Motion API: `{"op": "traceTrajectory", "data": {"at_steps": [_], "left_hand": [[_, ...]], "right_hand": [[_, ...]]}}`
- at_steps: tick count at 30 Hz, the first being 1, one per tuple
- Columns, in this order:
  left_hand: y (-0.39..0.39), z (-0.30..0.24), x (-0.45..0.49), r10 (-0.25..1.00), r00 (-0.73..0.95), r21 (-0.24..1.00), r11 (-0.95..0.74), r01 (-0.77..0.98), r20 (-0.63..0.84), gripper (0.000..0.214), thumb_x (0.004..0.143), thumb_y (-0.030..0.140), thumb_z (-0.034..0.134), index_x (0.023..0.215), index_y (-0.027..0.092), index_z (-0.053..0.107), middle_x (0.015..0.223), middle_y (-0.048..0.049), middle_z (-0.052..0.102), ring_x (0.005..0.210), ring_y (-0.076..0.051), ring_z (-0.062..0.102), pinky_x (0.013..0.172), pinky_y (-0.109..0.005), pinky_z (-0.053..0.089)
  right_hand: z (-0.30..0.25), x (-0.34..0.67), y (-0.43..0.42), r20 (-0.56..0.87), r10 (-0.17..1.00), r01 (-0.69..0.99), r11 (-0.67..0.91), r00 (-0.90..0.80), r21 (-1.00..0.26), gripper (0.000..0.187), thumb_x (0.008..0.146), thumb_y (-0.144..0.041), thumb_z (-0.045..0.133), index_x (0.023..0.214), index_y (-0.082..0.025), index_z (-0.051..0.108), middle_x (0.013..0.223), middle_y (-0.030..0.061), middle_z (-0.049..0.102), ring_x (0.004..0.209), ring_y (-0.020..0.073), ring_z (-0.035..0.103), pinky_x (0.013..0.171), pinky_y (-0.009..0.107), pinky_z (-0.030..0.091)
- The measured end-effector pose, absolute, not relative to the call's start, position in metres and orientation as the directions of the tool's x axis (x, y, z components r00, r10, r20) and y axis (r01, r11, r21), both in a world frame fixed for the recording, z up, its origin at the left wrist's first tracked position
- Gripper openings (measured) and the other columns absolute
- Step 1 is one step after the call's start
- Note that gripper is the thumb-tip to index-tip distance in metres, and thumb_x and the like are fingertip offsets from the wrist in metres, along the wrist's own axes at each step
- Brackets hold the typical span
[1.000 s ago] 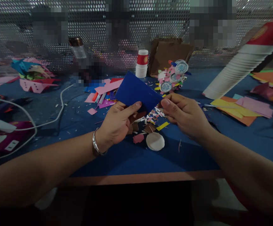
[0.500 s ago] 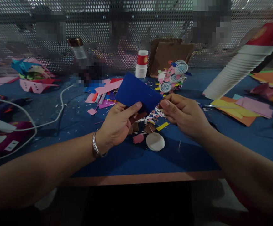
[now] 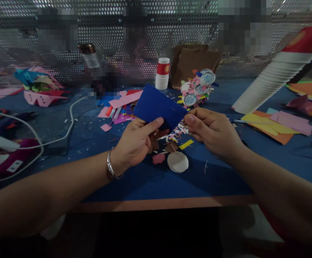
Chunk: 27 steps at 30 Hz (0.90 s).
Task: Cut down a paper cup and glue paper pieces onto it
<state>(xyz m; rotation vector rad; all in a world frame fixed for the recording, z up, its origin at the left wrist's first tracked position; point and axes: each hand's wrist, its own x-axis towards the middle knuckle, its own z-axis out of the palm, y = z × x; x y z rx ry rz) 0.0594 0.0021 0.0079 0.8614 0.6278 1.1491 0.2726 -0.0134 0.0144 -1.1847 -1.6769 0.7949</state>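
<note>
Barely shifted since before, the blue paper (image 3: 156,104) stays pinched in the fingers of left hand (image 3: 134,142) and right hand (image 3: 214,132).

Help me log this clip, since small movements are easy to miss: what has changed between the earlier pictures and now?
Nothing visibly taken up or let go; the whole view has only shifted very slightly. The left hand still holds the blue paper, with the right hand at its right corner. The white disc and leaning cup stack stayed put.
</note>
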Motion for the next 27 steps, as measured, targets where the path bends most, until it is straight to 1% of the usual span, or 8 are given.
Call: {"op": "traceTrajectory", "data": {"at_steps": [3,6,11,13,16,19,22,27], "left_hand": [[0.0025,0.0078,0.0599,0.955,0.297,0.846,0.167,-0.507,-0.011,0.031,0.069,0.028,0.106,0.069,0.017,0.078,0.076,0.0031,0.076,0.075,-0.009,0.069,0.089,-0.028,0.062],[0.0028,0.0078,0.0603,0.954,0.299,0.839,0.172,-0.516,-0.011,0.031,0.067,0.026,0.107,0.068,0.017,0.077,0.074,0.0034,0.075,0.071,-0.009,0.067,0.087,-0.027,0.062],[0.0015,0.0093,0.061,0.957,0.29,0.844,0.173,-0.508,-0.022,0.028,0.069,0.024,0.105,0.068,0.017,0.078,0.078,0.0019,0.077,0.075,-0.01,0.069,0.091,-0.03,0.061],[0.0003,0.0099,0.0613,0.954,0.301,0.846,0.171,-0.504,-0.014,0.027,0.07,0.023,0.104,0.067,0.018,0.077,0.078,0.002,0.077,0.075,-0.011,0.069,0.09,-0.029,0.061],[-0.0009,0.0101,0.0615,0.945,0.328,0.84,0.175,-0.514,0.004,0.029,0.068,0.022,0.105,0.065,0.018,0.076,0.075,0.0026,0.075,0.074,-0.01,0.068,0.086,-0.028,0.062],[-0.0009,0.0103,0.0616,0.939,0.343,0.83,0.18,-0.527,0.014,0.032,0.065,0.025,0.107,0.064,0.018,0.076,0.073,0.0028,0.074,0.073,-0.01,0.067,0.083,-0.027,0.062],[-0.0006,0.0112,0.0621,0.941,0.337,0.841,0.188,-0.508,-0.007,0.034,0.067,0.028,0.107,0.063,0.017,0.075,0.072,0.0019,0.073,0.074,-0.011,0.068,0.082,-0.027,0.062],[-0.0009,0.0109,0.0614,0.943,0.331,0.849,0.19,-0.493,-0.019,0.034,0.065,0.029,0.107,0.064,0.018,0.075,0.067,0.0025,0.07,0.07,-0.011,0.067,0.081,-0.03,0.063]], "right_hand": [[0.0147,0.2725,-0.0132,0.299,0.946,0.357,0.324,-0.125,-0.876,0.059,0.095,-0.08,0.068,0.087,-0.022,0.068,0.069,-0.0017,0.045,0.057,0.0125,0.037,0.049,0.031,0.026],[0.015,0.272,-0.0136,0.289,0.949,0.341,0.314,-0.124,-0.886,0.058,0.095,-0.079,0.07,0.086,-0.022,0.067,0.069,-0.0016,0.045,0.057,0.0122,0.035,0.048,0.031,0.025],[0.014,0.2711,-0.0137,0.285,0.952,0.338,0.305,-0.11,-0.89,0.057,0.095,-0.079,0.07,0.086,-0.023,0.067,0.069,-0.0012,0.045,0.057,0.0126,0.035,0.048,0.031,0.024],[0.0136,0.2707,-0.0133,0.295,0.949,0.344,0.315,-0.109,-0.885,0.059,0.094,-0.081,0.07,0.083,-0.023,0.064,0.068,-0.0009,0.045,0.057,0.0129,0.036,0.049,0.031,0.025],[0.014,0.2701,-0.013,0.308,0.945,0.357,0.327,-0.111,-0.875,0.062,0.093,-0.083,0.07,0.077,-0.024,0.059,0.065,-0.0015,0.044,0.057,0.013,0.036,0.049,0.031,0.025],[0.0155,0.2696,-0.014,0.311,0.944,0.37,0.328,-0.107,-0.869,0.063,0.093,-0.083,0.069,0.076,-0.024,0.057,0.065,-0.0011,0.045,0.057,0.0132,0.037,0.05,0.031,0.026],[0.0161,0.2698,-0.0148,0.309,0.945,0.372,0.327,-0.108,-0.869,0.062,0.094,-0.082,0.069,0.075,-0.024,0.057,0.066,-0.001,0.045,0.058,0.0134,0.037,0.05,0.032,0.027],[0.0132,0.2716,-0.0129,0.286,0.951,0.346,0.31,-0.12,-0.886,0.06,0.094,-0.081,0.069,0.076,-0.024,0.056,0.064,-0.0023,0.042,0.055,0.0125,0.032,0.048,0.032,0.022]]}}
